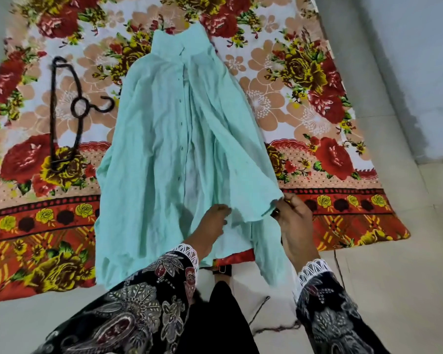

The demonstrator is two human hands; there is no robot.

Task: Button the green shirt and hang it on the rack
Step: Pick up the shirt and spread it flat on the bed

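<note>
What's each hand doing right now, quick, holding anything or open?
Left hand: fingers curled on the green shirt near its lower front edge.
Right hand: pinches the shirt's hem corner.

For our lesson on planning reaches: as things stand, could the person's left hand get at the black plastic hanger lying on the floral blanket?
Probably yes, once freed. The black plastic hanger lies uncovered on the floral blanket, left of the green shirt, nothing on it. But the left hand is at the shirt's hem now.

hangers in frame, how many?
1. The black hanger lies on the floral blanket, left of the green shirt. Others may be hidden under the shirt.
</note>
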